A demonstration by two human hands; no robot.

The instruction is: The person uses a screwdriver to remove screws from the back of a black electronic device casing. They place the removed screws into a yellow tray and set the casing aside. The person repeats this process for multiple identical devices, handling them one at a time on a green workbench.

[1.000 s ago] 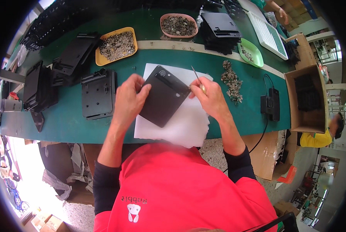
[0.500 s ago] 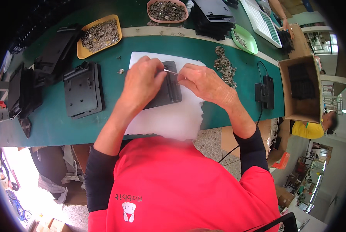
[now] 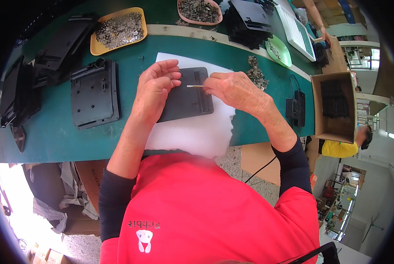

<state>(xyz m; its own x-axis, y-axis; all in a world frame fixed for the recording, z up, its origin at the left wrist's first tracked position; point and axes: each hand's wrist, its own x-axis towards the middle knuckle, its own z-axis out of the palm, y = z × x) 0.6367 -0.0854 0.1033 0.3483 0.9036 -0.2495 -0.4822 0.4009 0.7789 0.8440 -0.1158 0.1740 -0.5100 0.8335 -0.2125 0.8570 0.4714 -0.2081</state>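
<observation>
A black flat panel [image 3: 183, 99] with a raised bar along its right side lies on a white foam sheet [image 3: 192, 136]. Over the panel, my right hand [image 3: 232, 88] pinches a thin stick with a white tip [image 3: 192, 86] pointing left. My left hand [image 3: 155, 90] is at the panel's left edge, apart from the stick. Its thumb and forefinger meet while the other fingers curl loosely; whatever may be between them is too small to make out. Left of the foam lies another black panel [image 3: 93, 94] with small fittings on it.
Small metal parts fill a yellow tray [image 3: 143, 33], a pink tray [image 3: 219, 20] and a green tray [image 3: 285, 55]; a loose heap [image 3: 257, 75] lies at right. Black panels [image 3: 247, 24] are stacked at the back. A power adapter [image 3: 298, 108] and cardboard box [image 3: 315, 105] are right.
My left hand has drawn back to the left from the stick's tip, its outer fingers lifting. The stick shows more fully in my right hand. The whole view has shifted slightly.
</observation>
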